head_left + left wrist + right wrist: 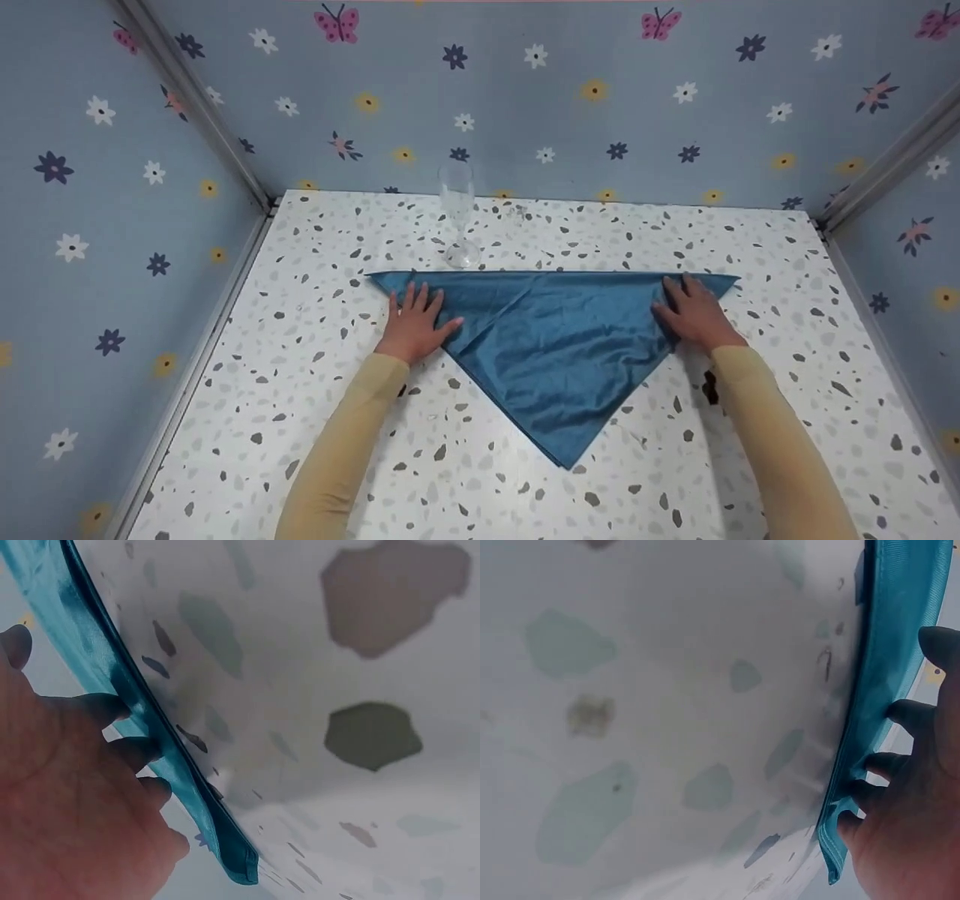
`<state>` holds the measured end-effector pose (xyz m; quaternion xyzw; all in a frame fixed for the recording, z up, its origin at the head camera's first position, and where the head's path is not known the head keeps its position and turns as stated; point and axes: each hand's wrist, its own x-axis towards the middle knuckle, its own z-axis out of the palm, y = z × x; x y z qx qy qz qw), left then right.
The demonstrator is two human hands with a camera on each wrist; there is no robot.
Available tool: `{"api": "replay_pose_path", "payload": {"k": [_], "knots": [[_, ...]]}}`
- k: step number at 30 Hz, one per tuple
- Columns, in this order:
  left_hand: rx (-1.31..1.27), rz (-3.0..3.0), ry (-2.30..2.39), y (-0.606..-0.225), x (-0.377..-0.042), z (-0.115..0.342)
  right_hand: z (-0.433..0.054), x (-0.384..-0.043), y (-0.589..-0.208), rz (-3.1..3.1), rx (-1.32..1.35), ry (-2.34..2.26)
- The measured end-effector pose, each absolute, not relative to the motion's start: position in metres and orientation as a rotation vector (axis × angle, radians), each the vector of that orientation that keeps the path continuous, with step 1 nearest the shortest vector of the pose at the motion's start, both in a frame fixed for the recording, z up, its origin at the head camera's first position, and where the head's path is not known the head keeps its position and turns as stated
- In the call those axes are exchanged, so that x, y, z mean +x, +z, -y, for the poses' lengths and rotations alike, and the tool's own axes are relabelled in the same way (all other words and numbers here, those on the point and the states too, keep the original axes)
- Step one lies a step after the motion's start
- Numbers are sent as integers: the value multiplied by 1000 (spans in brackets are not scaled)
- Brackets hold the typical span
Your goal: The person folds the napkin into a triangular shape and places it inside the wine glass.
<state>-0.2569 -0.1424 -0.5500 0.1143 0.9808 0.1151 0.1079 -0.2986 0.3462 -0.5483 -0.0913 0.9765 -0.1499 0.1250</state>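
A blue cloth napkin [562, 352], folded into a triangle, lies on the speckled table with its long edge at the back and its point toward me. Spread over its left corner, my left hand [415, 324] touches the fabric with extended fingers. My right hand [696, 313] rests on the right part, fingers also spread. Both wrist views show fingertips against the cloth: the left hand [90, 780] on one corner of the napkin [180, 772], the right hand [907, 795] on the other. Slight wrinkles run across the middle and right of the cloth.
Behind the napkin's left half stands a clear stemmed glass [457, 214], its base close to the cloth's back edge. Blue flowered panels [525, 105] enclose the white speckled table [300, 247] at the back and on both sides.
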Motion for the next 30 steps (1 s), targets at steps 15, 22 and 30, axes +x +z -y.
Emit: {"api": "replay_pose_path", "payload": {"k": [15, 22, 30], "knots": [[392, -2798, 392, -555, -255, 113, -287, -263, -552, -2812, -532, -437], [445, -2809, 400, -556, -257, 115, -285, -260, -554, -2805, -478, -408], [363, -2823, 415, -559, -259, 120, -292, -263, -553, -2818, -482, -435]]}}
